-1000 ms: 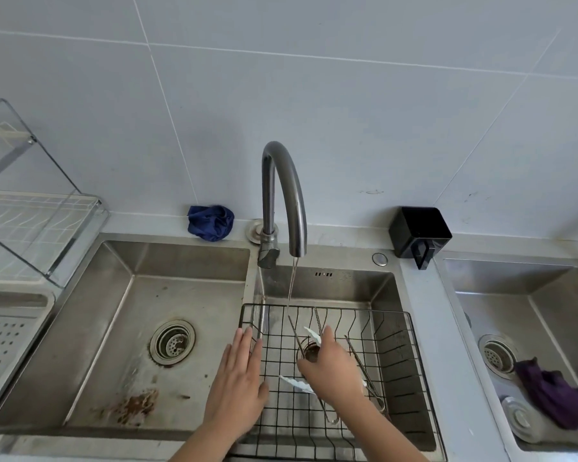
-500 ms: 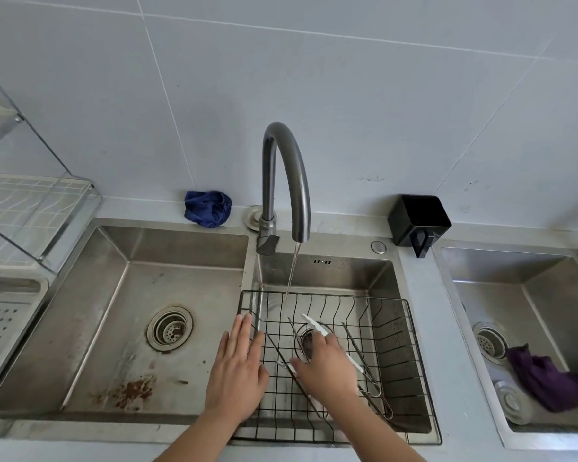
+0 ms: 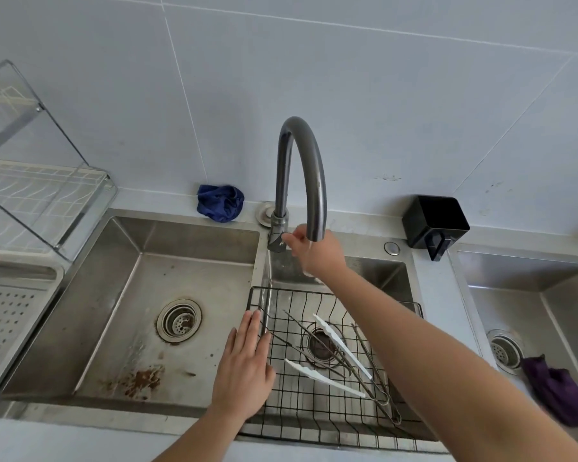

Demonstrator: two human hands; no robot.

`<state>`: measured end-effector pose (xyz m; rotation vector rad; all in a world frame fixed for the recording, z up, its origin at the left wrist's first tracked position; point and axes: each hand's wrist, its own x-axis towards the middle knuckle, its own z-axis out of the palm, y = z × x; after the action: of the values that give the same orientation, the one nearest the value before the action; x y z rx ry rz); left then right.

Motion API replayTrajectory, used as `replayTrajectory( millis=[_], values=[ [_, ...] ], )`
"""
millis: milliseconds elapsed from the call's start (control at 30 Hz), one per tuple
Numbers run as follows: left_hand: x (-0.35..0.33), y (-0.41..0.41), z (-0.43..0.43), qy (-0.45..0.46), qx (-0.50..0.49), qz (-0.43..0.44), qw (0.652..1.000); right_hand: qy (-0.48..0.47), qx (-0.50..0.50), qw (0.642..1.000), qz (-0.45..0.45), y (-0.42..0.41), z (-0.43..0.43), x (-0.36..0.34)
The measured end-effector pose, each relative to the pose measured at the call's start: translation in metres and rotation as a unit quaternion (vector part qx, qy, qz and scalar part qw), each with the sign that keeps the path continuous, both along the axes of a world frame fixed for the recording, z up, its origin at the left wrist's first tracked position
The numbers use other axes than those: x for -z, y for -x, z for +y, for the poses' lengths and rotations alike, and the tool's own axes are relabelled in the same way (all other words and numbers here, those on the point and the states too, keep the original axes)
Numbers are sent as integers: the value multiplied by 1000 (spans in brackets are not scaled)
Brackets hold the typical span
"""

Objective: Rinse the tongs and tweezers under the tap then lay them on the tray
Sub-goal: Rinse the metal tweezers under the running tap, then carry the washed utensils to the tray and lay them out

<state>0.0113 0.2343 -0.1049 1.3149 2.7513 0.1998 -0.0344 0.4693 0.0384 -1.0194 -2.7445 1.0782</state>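
Right hand (image 3: pixel 317 250) up at the tap (image 3: pixel 301 175), just under the spout end, fingers loosely curled, fingertips (image 3: pixel 289 238) touching or nearly touching the lever block at the tap base; firm grip or not, can't tell, nothing else held. Left hand (image 3: pixel 244 371) flat and fully spread, fingers together and straight, palm down on the divider between the two basins, fingertips (image 3: pixel 256 320) overlapping the left rim of the black wire basket (image 3: pixel 314 438); no grip on anything. White-tipped tongs (image 3: pixel 337 361) lying splayed inside the basket, one arm running up-left toward the drain, the other lower and flatter, both joined at the lower right. Thin metal tweezers (image 3: pixel 367 358) lying crossed with the tongs in the same basket, several slim shafts, exact count unclear, looped ends near the basket's front right corner. Basket sitting in the middle basin over the drain (image 3: pixel 319 345). Water flow at the spout hard to make out behind the hand. Perforated white tray (image 3: pixel 4 325) at far left edge, well apart from the tools, beside a clear-lidded dish rack (image 3: pixel 37 181). Left basin (image 3: pixel 141 295) bare steel with rusty brown stains near the front. Blue cloth (image 3: pixel 220 203) bunched on the ledge left of the tap, black container (image 3: pixel 434 223) on the ledge to the right, purple cloth (image 3: pixel 558 391) in the right-hand basin.
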Motion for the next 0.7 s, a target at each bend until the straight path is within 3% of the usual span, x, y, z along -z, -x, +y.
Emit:
replayTrajectory(
  millis=[267, 700],
  values=[
    [-1, -1, 0, -3, -3, 1, 1000, -103, -32, 994, -36, 12, 8, -4],
    [-4, -2, 1, 12, -3, 6, 1000, -61, -50, 997, -23, 8, 15, -19]
  ],
)
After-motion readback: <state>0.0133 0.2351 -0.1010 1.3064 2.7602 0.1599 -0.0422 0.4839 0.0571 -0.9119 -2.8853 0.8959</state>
